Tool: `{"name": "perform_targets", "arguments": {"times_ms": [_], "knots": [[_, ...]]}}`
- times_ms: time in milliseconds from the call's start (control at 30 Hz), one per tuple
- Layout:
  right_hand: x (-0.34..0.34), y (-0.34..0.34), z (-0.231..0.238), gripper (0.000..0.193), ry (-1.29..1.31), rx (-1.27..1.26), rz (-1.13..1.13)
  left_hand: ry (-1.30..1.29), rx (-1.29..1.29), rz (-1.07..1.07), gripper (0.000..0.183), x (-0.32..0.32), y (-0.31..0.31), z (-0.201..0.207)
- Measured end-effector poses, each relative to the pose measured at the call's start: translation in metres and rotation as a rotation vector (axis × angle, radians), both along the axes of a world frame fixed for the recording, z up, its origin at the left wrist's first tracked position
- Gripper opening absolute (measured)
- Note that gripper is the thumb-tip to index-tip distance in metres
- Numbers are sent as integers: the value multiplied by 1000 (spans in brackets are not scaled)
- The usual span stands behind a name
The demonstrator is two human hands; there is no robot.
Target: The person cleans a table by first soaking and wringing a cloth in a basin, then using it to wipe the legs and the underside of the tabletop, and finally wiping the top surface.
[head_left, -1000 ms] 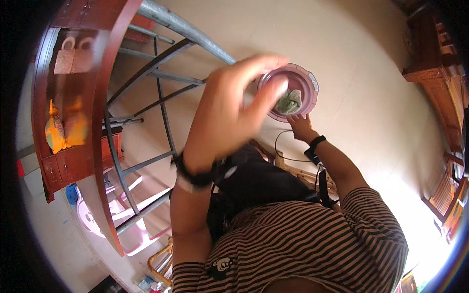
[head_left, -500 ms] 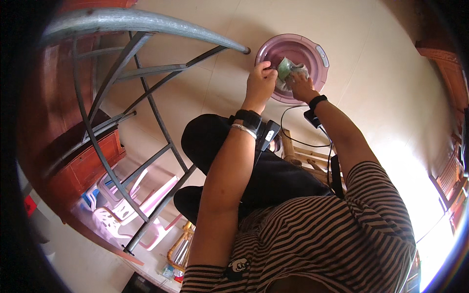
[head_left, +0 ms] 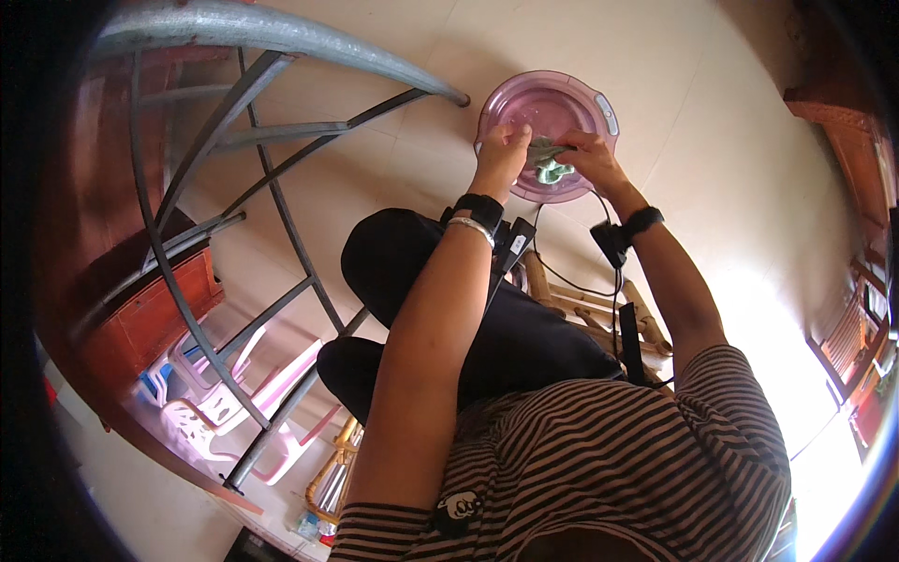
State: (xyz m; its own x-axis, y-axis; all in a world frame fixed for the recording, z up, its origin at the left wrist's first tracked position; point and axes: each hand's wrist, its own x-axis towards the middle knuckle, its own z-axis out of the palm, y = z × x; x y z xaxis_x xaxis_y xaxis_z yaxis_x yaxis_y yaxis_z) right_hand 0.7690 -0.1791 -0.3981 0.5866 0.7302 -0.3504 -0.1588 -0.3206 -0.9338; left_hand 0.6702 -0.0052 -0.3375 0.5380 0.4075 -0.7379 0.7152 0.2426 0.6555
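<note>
A pink plastic basin (head_left: pixel 538 84) sits on the tiled floor, with some liquid in it. Over it, a wet green-and-grey cloth (head_left: pixel 552 170) hangs bunched between my two hands. My left hand (head_left: pixel 502 157), with a black band and a light bracelet at the wrist, is closed at the cloth's left end; its fingertips are partly hidden. Pinching the cloth's upper right part, my right hand (head_left: pixel 594 159) has its fingers pressed together. A black band with a small device and cable is on that wrist.
A grey metal pipe frame (head_left: pixel 309 37) stands to the left, close to the basin. Behind it are a reddish wooden cabinet (head_left: pixel 159 309) and pink plastic chairs (head_left: pixel 290 375). A bamboo seat (head_left: pixel 646 318) is under me, and a black cable (head_left: pixel 571 284) loops beside it.
My right hand has turned and pulled back slightly to the right, pinching the cloth rather than lying over it. The cloth now hangs gathered between both hands.
</note>
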Motion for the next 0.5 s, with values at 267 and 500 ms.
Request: {"name": "perform_targets", "arguments": {"times_ms": [267,500], "knots": [[-17,4,57,14,588,498,-230,-304,-585,234,42,11,0,-10],[-30,17,16,53,609,445,-381,-290,-384,247,18,10,-3,-18]]}}
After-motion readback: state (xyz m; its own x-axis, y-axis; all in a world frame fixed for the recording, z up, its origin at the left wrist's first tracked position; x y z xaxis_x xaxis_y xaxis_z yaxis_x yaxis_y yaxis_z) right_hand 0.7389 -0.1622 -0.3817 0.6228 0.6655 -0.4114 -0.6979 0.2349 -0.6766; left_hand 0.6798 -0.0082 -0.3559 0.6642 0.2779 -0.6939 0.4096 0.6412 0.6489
